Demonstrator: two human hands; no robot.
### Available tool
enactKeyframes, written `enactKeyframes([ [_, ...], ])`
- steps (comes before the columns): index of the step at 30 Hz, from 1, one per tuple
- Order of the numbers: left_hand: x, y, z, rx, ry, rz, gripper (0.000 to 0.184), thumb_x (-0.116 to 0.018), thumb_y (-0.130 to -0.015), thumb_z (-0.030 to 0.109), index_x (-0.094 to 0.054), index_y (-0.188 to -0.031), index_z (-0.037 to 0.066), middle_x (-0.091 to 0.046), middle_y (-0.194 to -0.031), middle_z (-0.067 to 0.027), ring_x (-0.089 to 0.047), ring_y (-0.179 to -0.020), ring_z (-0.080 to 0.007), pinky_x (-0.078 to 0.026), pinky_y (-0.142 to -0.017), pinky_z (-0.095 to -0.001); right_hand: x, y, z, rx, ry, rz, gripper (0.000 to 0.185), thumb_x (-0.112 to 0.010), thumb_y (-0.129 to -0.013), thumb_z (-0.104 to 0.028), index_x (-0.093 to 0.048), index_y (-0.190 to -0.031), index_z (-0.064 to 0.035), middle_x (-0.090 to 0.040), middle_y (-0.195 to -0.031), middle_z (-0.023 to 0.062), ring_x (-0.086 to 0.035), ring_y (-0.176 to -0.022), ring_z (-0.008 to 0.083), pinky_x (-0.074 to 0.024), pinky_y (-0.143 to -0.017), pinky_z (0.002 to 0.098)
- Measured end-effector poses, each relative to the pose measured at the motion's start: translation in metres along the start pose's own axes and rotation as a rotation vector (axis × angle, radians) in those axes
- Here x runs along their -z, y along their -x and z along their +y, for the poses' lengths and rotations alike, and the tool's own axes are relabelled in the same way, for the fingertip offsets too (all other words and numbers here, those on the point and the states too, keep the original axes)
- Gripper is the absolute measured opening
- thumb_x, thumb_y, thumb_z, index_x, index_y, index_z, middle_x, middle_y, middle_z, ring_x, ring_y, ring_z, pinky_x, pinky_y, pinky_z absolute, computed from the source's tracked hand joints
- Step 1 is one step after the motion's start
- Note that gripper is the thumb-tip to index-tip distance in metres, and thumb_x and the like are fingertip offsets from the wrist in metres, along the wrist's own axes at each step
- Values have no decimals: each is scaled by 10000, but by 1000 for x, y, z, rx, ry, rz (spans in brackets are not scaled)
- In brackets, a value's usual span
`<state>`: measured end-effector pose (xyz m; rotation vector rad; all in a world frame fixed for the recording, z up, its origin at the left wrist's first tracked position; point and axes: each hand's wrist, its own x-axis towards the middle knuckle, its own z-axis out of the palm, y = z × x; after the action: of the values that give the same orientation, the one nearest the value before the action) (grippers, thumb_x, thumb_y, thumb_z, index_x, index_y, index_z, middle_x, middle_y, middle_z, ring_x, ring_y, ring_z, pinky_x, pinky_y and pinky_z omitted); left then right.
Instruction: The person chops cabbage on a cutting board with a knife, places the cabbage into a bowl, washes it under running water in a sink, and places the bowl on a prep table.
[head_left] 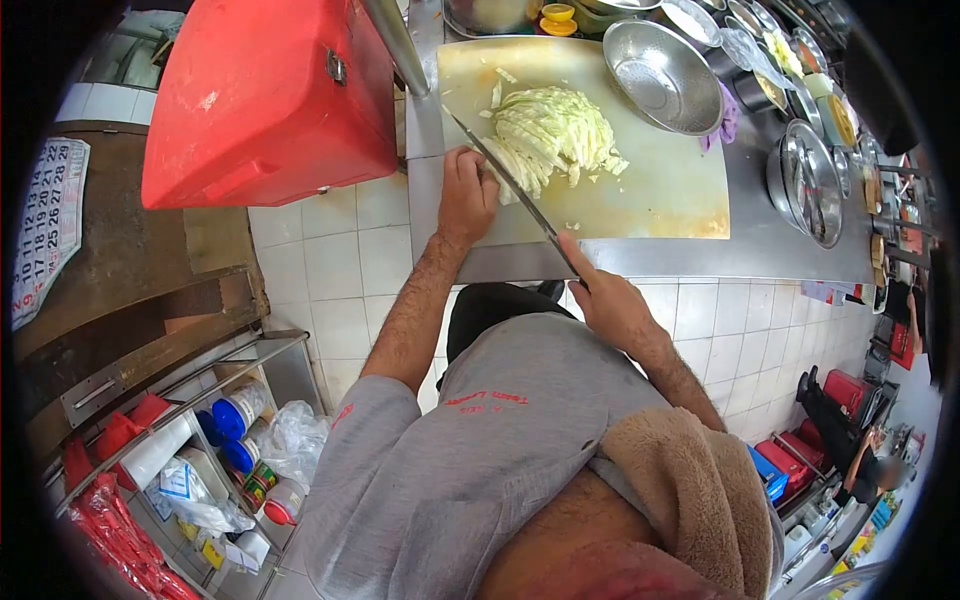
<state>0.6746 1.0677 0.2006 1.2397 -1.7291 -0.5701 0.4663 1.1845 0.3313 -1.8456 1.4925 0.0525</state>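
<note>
A mound of shredded pale green cabbage lies on a large, stained cream cutting board. My right hand is closed round the handle of a long knife, its forefinger stretched along the near end of the blade. The blade runs slantwise across the left side of the cabbage, its tip near the board's left edge. On the other side of the blade, my left hand has its fingers curled against the cabbage's near left edge. Its fingertips are partly hidden. Loose shreds are scattered around the mound.
A perforated metal bowl rests on the board's far right, beside purple cloth or plastic. Nested steel bowls stand farther right on the metal counter. A red cooler box and metal post are at left. Another person stands far right.
</note>
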Motion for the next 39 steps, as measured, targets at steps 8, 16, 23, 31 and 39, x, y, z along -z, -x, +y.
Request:
enactKeyframes([
  [8,0,-3,6,-32,-66,-2,217,-468,-826,40,-413,-1020,-39,-414,-1069,-246,-429,-1003,-391,-374,-884,-442,1,-11,-4,-29,3,-52,674,-457,-918,-136,-77,-1464,-244,-612,-727,211,-604,-656,368,-485,-634,482],
  [16,0,-3,2,-50,-86,-38,259,-488,-810,51,-409,-1041,-35,-422,-1101,-260,-429,-1029,-415,-366,-911,-469,0,-26,-8,-73,-2,-56,677,-470,-911,-128,-94,-1460,-253,-610,-716,237,-598,-656,400,-475,-649,490],
  [23,1,-5,4,-110,-93,-9,251,-491,-804,51,-419,-1031,-29,-428,-1053,-236,-433,-1009,-396,-367,-906,-456,-30,-63,15,193,-203,169,630,-487,-876,-97,-224,-1437,-212,-527,-1180,255,-558,-998,411,-451,-849,463],
  [31,3,-7,1,-60,-10,-42,175,-465,-830,42,-444,-989,-29,-443,-1020,-226,-439,-980,-388,-370,-892,-449,30,7,7,-12,-108,161,659,-530,-895,-155,-199,-1435,-339,-624,-987,218,-614,-893,363,-491,-786,444],
  [39,-7,1,22,84,-37,52,202,-492,-854,85,-456,-1023,-20,-455,-1031,-205,-447,-991,-356,-371,-894,-430,56,-11,124,-68,281,449,644,-544,-888,-194,-233,-1427,-361,-614,-835,165,-629,-718,329,-523,-657,435],
])
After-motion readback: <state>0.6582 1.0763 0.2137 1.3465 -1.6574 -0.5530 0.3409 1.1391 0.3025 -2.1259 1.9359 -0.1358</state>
